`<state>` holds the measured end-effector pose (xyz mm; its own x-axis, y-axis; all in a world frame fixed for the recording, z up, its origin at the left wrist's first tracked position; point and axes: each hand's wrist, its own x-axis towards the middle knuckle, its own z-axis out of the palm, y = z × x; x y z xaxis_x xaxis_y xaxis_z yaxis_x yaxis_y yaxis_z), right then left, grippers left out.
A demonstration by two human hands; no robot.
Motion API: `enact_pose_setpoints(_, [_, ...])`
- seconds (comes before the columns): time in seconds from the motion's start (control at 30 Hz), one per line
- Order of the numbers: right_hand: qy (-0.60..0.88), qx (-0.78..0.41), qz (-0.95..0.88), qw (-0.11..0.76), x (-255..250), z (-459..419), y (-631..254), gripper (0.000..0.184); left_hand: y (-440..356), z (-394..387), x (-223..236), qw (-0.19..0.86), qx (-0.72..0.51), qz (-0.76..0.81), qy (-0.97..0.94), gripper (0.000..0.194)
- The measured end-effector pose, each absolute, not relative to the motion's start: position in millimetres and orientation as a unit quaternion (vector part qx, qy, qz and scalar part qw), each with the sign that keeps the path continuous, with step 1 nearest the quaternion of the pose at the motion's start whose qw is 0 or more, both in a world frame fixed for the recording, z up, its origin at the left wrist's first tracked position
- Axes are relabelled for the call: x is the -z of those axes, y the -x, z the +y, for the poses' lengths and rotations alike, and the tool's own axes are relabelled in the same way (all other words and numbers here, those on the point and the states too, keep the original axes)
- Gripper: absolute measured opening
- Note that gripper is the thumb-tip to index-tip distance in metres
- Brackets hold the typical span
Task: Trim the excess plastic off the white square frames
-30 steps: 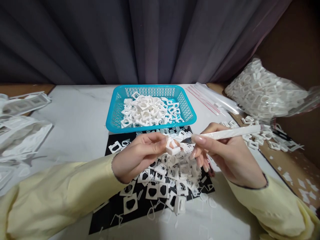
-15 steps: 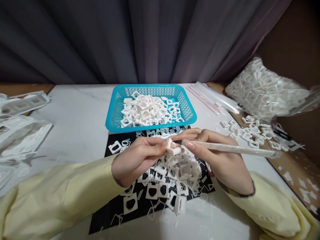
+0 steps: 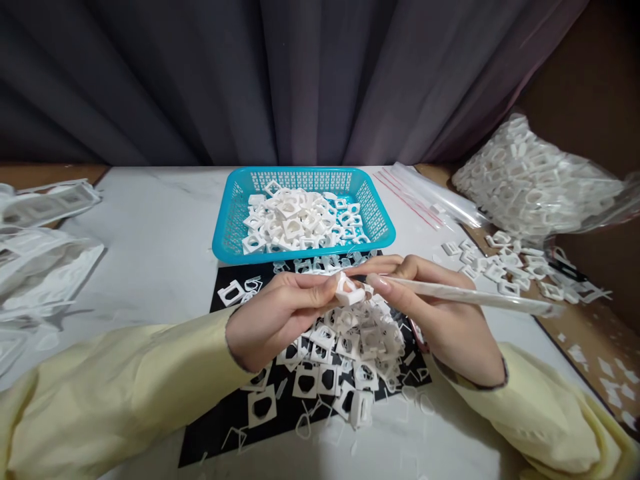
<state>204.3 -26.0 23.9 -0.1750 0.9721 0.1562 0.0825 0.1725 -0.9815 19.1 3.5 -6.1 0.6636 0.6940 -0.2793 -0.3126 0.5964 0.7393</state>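
Note:
Between the thumb and fingers of my left hand [image 3: 280, 310] is a small white plastic frame [image 3: 349, 293] with an opening in it. My right hand [image 3: 435, 307] grips a long, thin, whitish tool [image 3: 480, 297], its handle pointing to the right. The tool's tip is close to the frame, but I cannot tell whether they touch. Under both hands lies a heap of similar white pieces [image 3: 370, 337] and thin trimmed scraps on a black mat [image 3: 215, 427]. Behind the hands a blue plastic basket [image 3: 300, 255] holds many white frames.
At the right stands a clear bag [image 3: 535, 180] full of white pieces, with loose frames [image 3: 510, 263] in front of it. Flat zip bags [image 3: 430, 197] lie beside the basket. More white material in plastic bags [image 3: 50, 267] is at the left. A dark curtain [image 3: 300, 80] hangs behind the table.
The frame in my left hand has turned slightly. The dark tip of the tool, visible before beside the frame, is now hidden. Both hands stay nearly in place.

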Motion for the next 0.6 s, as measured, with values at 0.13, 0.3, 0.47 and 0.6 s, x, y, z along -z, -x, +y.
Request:
enact_pose_setpoints(0.13, [0.438, -0.474, -0.605, 0.465, -23.8, -25.6, -204.5, 0.023, -19.4, 4.3, 9.7, 0.851, -0.294, 0.268, -0.343, 0.021])
enact_pose_setpoints(0.3, [0.447, -0.483, -0.598, 0.458, -20.3, -23.7, -203.4, 0.019, -20.0, 4.9, 12.6, 0.853, -0.298, 0.263, -0.339, 0.022])
enact_pose_setpoints(0.47, [0.443, -0.495, -0.578, 0.474, -16.7, -23.9, -203.0, 0.016, -20.9, 3.2, 12.0, 0.860, -0.297, 0.260, -0.325, 0.022])
enact_pose_setpoints(0.6, [0.447, -0.494, -0.579, 0.470, -16.8, -24.5, -203.4, 0.014, -21.4, 2.5, 11.7, 0.864, -0.293, 0.262, -0.315, 0.023])
